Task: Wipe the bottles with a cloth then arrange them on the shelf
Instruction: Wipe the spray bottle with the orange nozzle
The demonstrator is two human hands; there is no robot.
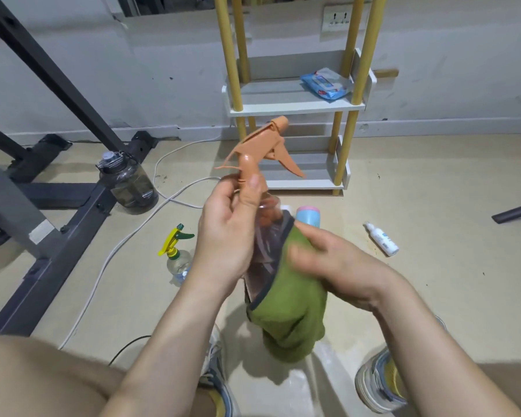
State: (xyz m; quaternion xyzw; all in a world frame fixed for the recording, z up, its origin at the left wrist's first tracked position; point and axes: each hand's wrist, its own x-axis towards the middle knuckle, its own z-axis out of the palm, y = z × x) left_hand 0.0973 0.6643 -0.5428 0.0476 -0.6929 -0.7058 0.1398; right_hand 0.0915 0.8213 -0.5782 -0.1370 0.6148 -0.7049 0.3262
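— In the head view, what are the hands doing?

— The left hand grips the neck of a clear spray bottle with an orange trigger head, thumb up against the collar. It holds the bottle upright in the air, in front of the shelf.

— And the other one?

— The right hand is curled round a green cloth, holding it against the bottle's lower body. The hand is blurred, so I can't make out the fingers clearly.

— Where are the other bottles?

— On the floor. A yellow-and-green spray bottle stands to the left, a blue bottle with a pink top shows just behind the cloth, and a white bottle lies on its side to the right.

— Is there anything on the shelf?

— A pack of wipes on the upper tier. A dark water jug and a white cable are further left.
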